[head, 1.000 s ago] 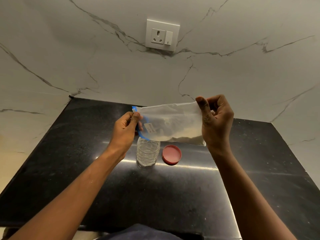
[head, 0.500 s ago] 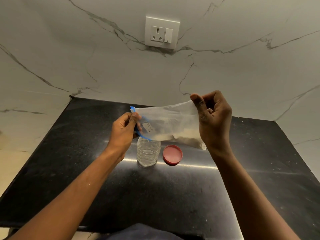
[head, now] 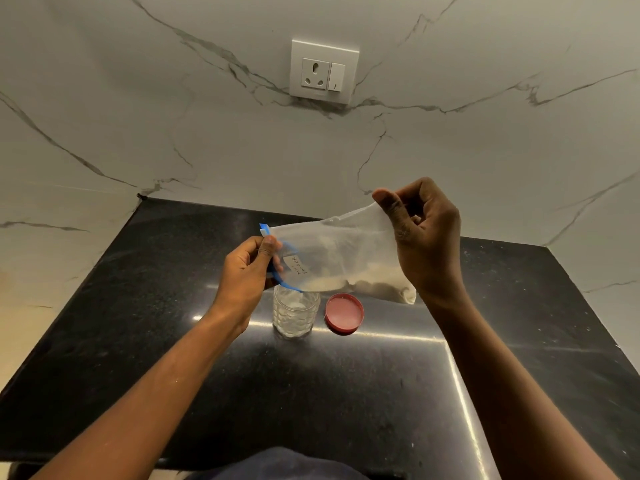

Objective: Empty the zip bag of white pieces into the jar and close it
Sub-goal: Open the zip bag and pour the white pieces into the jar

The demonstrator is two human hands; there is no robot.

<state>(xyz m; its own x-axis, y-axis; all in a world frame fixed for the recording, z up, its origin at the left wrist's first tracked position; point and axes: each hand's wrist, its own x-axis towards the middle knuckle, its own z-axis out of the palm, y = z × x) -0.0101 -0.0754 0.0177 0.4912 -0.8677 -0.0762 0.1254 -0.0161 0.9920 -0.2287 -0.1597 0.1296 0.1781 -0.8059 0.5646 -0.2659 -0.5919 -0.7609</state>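
Observation:
I hold a clear zip bag (head: 341, 252) with a blue zip edge above the counter, tilted with its mouth down to the left. My left hand (head: 247, 271) pinches the blue zip end, right over the open clear glass jar (head: 295, 313). My right hand (head: 424, 237) grips the bag's raised closed end between thumb and fingers. White pieces (head: 375, 284) lie along the bag's lower edge, spread toward the mouth. A small handwritten label is on the bag near the mouth. A red lid (head: 344, 313) lies flat on the counter just right of the jar.
The black stone counter (head: 381, 393) runs from the marble wall to my body. A white wall socket with a switch (head: 323, 72) sits on the wall above. Marble surfaces flank the counter left and right.
My right hand has raised the closed end of the bag, steepening the tilt toward the jar. The white pieces have slid along the lower edge toward the mouth. My left hand stays over the jar.

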